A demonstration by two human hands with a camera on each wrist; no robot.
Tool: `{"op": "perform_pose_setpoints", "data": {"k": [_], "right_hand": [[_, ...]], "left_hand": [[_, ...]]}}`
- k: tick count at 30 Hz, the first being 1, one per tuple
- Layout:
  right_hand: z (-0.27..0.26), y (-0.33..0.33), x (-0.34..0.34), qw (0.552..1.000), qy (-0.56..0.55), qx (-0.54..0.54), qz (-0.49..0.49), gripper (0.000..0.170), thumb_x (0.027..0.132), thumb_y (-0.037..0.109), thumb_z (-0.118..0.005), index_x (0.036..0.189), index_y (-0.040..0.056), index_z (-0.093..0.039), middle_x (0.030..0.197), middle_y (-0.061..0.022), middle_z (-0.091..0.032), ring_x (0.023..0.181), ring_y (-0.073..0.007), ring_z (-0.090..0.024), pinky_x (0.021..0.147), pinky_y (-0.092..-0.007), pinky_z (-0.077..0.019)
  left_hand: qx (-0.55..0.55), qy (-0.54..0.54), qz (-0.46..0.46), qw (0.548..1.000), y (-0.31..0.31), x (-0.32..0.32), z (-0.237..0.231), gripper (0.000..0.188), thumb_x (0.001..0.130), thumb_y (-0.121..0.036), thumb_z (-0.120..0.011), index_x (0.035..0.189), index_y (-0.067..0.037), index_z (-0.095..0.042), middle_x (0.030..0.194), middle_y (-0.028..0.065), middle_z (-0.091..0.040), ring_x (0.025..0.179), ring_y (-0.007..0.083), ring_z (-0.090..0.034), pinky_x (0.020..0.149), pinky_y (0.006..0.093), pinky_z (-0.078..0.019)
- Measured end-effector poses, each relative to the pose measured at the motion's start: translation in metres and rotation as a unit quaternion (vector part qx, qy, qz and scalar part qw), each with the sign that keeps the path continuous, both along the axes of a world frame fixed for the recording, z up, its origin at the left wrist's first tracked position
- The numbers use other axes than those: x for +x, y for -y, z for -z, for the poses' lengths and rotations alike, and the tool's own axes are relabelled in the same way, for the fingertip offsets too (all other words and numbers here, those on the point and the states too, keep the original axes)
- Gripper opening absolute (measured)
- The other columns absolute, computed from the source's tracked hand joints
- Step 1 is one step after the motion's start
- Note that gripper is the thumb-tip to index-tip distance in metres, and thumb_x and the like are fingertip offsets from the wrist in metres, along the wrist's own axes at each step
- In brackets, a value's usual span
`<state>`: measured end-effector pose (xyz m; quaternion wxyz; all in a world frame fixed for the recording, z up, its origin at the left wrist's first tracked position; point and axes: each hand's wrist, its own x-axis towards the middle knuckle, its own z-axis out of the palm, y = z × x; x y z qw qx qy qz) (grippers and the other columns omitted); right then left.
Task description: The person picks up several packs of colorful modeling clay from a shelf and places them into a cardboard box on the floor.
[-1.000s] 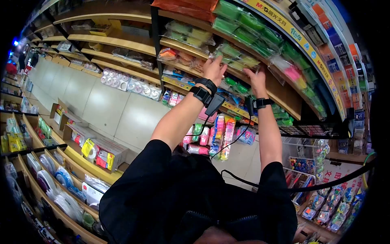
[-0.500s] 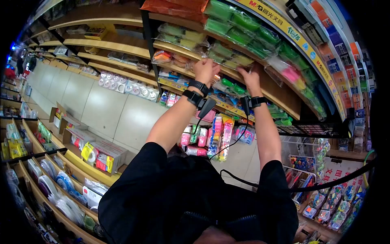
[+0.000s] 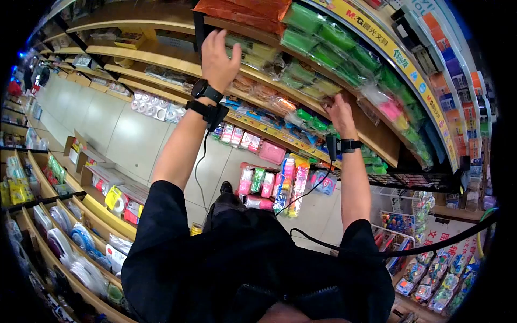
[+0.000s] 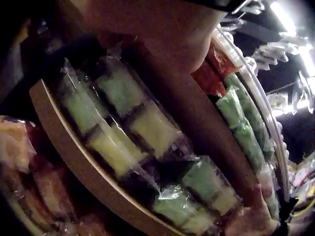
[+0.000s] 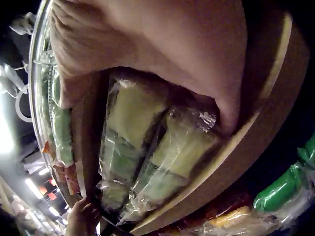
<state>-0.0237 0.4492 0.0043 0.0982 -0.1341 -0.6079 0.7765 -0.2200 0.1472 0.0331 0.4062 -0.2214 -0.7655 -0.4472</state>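
My left hand [image 3: 219, 62] is raised at the left end of a shelf, fingers straight and spread, holding nothing. Close under it lie clear-wrapped packs of pale green and yellow blocks [image 4: 118, 150], two side by side in the left wrist view. My right hand [image 3: 340, 114] is at the right end of a second pair of such packs [image 5: 133, 113]. In the right wrist view it arches over their near end, with the thumb [image 5: 227, 115] beside the wrapper at the shelf's front edge. Its other fingers are partly hidden.
Bright green packs [image 3: 323, 40] fill the shelf above, beside an orange-red bag [image 3: 242, 12]. Orange packs [image 3: 253, 89] lie on the shelf below. Pink and green goods [image 3: 264, 183] stand on the floor by my feet. A black cable [image 3: 431, 250] crosses at the right.
My left hand has left the right-hand packs and moved left and up to the left packs, its fingers spreading. The right hand has stayed near the right packs' end.
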Motion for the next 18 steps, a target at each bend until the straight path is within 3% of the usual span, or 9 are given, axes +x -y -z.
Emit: {"op": "perform_pose_setpoints", "data": {"k": [2, 3, 4, 6, 7, 11, 13, 15, 18], "right_hand": [[-0.007, 0.005, -0.007, 0.990, 0.007, -0.118, 0.080, 0.039, 0.091, 0.030, -0.048, 0.124, 0.0095, -0.041, 0.125, -0.0063, -0.045, 0.117, -0.0254, -0.041, 0.099, -0.0462, -0.0304], [-0.016, 0.010, -0.010, 0.989, 0.003, -0.123, 0.087, 0.034, 0.094, 0.032, -0.041, 0.119, 0.0098, -0.045, 0.121, -0.0065, -0.047, 0.112, -0.0252, -0.043, 0.095, -0.0445, -0.0335], [-0.017, 0.008, -0.012, 0.989, 0.004, -0.119, 0.086, 0.034, 0.094, 0.032, -0.041, 0.119, 0.0098, -0.045, 0.121, -0.0065, -0.047, 0.112, -0.0252, -0.043, 0.095, -0.0445, -0.0335], [-0.014, 0.007, -0.014, 0.983, 0.011, -0.142, 0.112, 0.030, 0.094, 0.029, -0.038, 0.115, 0.0097, -0.047, 0.114, -0.0061, -0.050, 0.103, -0.0237, -0.047, 0.090, -0.0407, -0.0364], [-0.015, 0.007, -0.015, 0.983, 0.012, -0.141, 0.113, 0.030, 0.094, 0.029, -0.038, 0.115, 0.0097, -0.047, 0.114, -0.0061, -0.050, 0.103, -0.0237, -0.047, 0.090, -0.0407, -0.0364], [-0.015, 0.011, -0.023, 0.976, 0.011, -0.142, 0.167, 0.028, 0.094, 0.027, -0.036, 0.111, 0.0086, -0.049, 0.105, -0.0051, -0.052, 0.091, -0.0216, -0.048, 0.080, -0.0364, -0.0384], [-0.009, 0.004, -0.027, 0.972, 0.011, -0.147, 0.183, 0.028, 0.094, 0.027, -0.035, 0.110, 0.0083, -0.049, 0.103, -0.0049, -0.052, 0.089, -0.0211, -0.047, 0.078, -0.0359, -0.0385], [0.003, -0.010, -0.028, 0.988, 0.003, -0.107, 0.112, 0.028, 0.094, 0.027, -0.036, 0.109, 0.0080, -0.049, 0.105, -0.0051, -0.052, 0.090, -0.0208, -0.047, 0.076, -0.0351, -0.0385], [-0.010, 0.009, -0.037, 0.986, 0.030, -0.107, 0.126, 0.028, 0.095, 0.028, -0.035, 0.109, 0.0078, -0.049, 0.107, -0.0063, -0.052, 0.089, -0.0210, -0.047, 0.077, -0.0354, -0.0389]], "left_hand": [[-0.181, -0.051, -0.019, 0.982, -0.003, -0.004, -0.006, 0.032, 0.078, -0.020, -0.059, 0.099, 0.005, -0.055, 0.102, 0.0215, -0.053, 0.095, 0.0354, -0.048, 0.085, 0.0430, -0.0389], [-0.194, -0.042, -0.021, 0.980, -0.007, -0.012, -0.004, 0.032, 0.077, -0.027, -0.055, 0.087, 0.003, -0.062, 0.094, 0.0219, -0.057, 0.092, 0.0360, -0.049, 0.086, 0.0447, -0.0383], [-0.190, -0.040, -0.022, 0.981, -0.012, -0.020, -0.003, 0.032, 0.077, -0.027, -0.055, 0.087, 0.003, -0.062, 0.094, 0.0219, -0.057, 0.092, 0.0360, -0.049, 0.086, 0.0447, -0.0383], [-0.223, 0.032, -0.058, 0.973, -0.019, -0.030, -0.003, 0.039, 0.076, -0.034, -0.052, 0.081, 0.003, -0.064, 0.092, 0.0244, -0.058, 0.089, 0.0366, -0.050, 0.083, 0.0444, -0.0397], [-0.308, 0.097, -0.079, 0.943, -0.020, -0.034, -0.005, 0.042, 0.073, -0.038, -0.052, 0.076, 0.001, -0.067, 0.088, 0.0236, -0.061, 0.085, 0.0376, -0.053, 0.080, 0.0449, -0.0415], [-0.335, 0.227, -0.041, 0.914, -0.023, -0.037, -0.016, 0.038, 0.071, -0.039, -0.054, 0.074, -0.004, -0.069, 0.086, 0.0198, -0.064, 0.082, 0.0367, -0.057, 0.077, 0.0437, -0.0452], [-0.288, 0.282, -0.015, 0.915, -0.024, -0.039, -0.018, 0.035, 0.071, -0.038, -0.055, 0.075, -0.007, -0.070, 0.083, 0.0159, -0.066, 0.080, 0.0346, -0.061, 0.074, 0.0424, -0.0485], [-0.313, 0.282, 0.008, 0.907, -0.022, -0.050, -0.010, 0.035, 0.072, -0.038, -0.054, 0.077, -0.007, -0.070, 0.084, 0.0155, -0.066, 0.081, 0.0336, -0.061, 0.073, 0.0415, -0.0492], [-0.334, 0.265, 0.030, 0.904, -0.024, -0.067, 0.006, 0.035, 0.073, -0.039, -0.054, 0.078, -0.008, -0.069, 0.086, 0.0152, -0.066, 0.082, 0.0327, -0.062, 0.074, 0.0405, -0.0497]]}}
